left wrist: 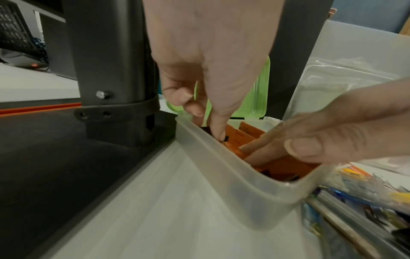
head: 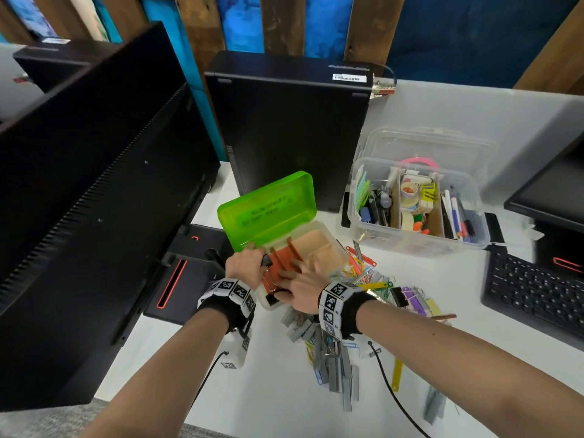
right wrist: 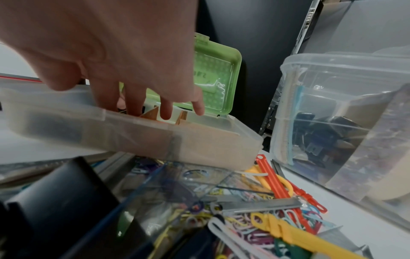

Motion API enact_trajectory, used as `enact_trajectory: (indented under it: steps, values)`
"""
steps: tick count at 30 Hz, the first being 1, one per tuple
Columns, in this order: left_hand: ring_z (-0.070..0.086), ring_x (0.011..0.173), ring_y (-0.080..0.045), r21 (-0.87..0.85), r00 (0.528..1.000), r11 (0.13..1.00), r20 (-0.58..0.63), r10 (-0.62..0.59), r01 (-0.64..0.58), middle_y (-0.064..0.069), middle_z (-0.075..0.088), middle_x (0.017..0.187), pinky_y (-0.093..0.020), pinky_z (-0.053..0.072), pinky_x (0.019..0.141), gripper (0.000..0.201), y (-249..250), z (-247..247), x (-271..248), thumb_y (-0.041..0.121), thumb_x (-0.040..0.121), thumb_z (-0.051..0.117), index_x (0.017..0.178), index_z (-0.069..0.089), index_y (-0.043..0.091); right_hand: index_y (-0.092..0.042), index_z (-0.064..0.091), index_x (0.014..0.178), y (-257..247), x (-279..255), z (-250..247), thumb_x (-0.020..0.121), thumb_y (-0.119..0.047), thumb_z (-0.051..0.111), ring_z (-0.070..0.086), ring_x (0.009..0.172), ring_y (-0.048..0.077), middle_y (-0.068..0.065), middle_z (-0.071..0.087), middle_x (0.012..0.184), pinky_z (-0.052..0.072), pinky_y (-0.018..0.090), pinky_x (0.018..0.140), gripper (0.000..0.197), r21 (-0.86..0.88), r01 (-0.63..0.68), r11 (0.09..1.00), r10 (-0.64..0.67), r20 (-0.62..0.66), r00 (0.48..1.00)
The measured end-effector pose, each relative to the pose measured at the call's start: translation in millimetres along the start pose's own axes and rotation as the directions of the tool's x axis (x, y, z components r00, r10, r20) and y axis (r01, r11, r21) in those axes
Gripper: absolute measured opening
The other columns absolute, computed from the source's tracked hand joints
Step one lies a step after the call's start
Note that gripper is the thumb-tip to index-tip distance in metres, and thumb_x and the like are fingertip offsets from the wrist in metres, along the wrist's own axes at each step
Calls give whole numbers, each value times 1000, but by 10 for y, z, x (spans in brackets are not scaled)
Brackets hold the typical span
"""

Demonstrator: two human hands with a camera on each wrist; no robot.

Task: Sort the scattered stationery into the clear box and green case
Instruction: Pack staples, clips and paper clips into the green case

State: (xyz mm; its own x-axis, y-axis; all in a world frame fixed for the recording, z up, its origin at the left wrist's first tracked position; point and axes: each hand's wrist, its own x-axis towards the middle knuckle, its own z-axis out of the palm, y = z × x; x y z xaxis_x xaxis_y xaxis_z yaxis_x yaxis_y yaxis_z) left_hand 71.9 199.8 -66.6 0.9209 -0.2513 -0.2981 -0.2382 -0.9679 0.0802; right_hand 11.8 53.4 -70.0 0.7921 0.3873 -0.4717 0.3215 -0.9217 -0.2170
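Both hands reach into the open green case [head: 303, 248] on the desk [head: 278, 390]. Left hand [head: 245, 263] pinches a black clip [head: 266, 260]; right hand [head: 300, 290] lies flat, fingers straight, over the orange dividers [head: 281, 257].

Beneath the left hand [left wrist: 210, 57] fingertips [left wrist: 218, 134], a small dark object inside the green case [left wrist: 221, 166] was too hidden to identify. The right hand [right wrist: 99, 43] fingers [right wrist: 166, 110] covered the dividers below them, and the picture's edge cropped its wrist.
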Motion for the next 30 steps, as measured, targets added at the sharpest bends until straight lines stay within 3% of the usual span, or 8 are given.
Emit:
enact_trajectory:
  steps: [4,8,11,14,17,20,25,30]
  values:
    - [63,99,-31,-23,996,999,-87,21,-23,-7,43,126,-40,50,77,32,100,-48,-71,34,97,47,126,48,19,-25,46,136,85,-111,-60,101,-42,27,21,138,21,-8,36,147,8,58,112,43,94,17,995,-2,-156,988]
    - [65,86,-26,21,929,951,-212,305,-308,-6,53,116,-35,51,65,27,369,-57,-143,30,98,43,117,54,16,-15,54,117,371,-330,-69,100,-28,36,42,115,23,4,48,123,32,42,102,29,141,4,990,47,-357,933]
    - [63,90,-24,60,844,859,-165,511,-508,-7,61,113,-34,53,68,34,654,-54,-197,30,97,35,118,56,13,-8,56,111,579,-540,-5,95,-16,41,43,115,26,10,48,122,33,37,103,23,202,-14,979,98,-407,908]
    - [62,93,-24,47,789,790,-44,612,-611,-6,63,108,-30,48,70,23,916,-10,-252,23,95,44,111,57,13,-7,56,115,710,-793,100,95,-12,42,40,123,23,8,44,130,29,27,105,25,241,-59,969,144,-353,924]
    - [62,97,-24,48,764,766,143,630,-641,-4,63,107,-31,51,77,22,1075,76,-326,30,91,54,106,59,15,-11,54,125,783,-991,282,94,-12,43,41,124,25,7,43,134,34,30,104,33,266,-91,960,175,-312,934]
    - [58,108,-26,97,746,751,257,615,-653,-6,57,120,-38,49,86,40,1120,183,-371,36,89,59,121,53,13,-12,57,117,803,-1082,463,93,-11,43,45,115,24,7,47,124,40,34,98,28,282,-103,954,192,-309,931]
    - [52,118,-30,64,770,791,291,568,-608,-10,52,130,-41,48,90,52,1099,228,-416,31,87,62,131,43,11,-14,58,110,746,-1113,525,94,-13,43,45,109,22,6,47,117,40,31,93,23,289,-89,953,182,-314,932]
    - [54,111,-29,-1,779,809,266,567,-588,-11,57,119,-37,46,82,35,1058,228,-446,28,88,62,114,49,9,-12,62,107,709,-1055,467,93,-10,44,47,111,23,8,50,116,39,32,98,24,331,-43,943,164,-347,923]
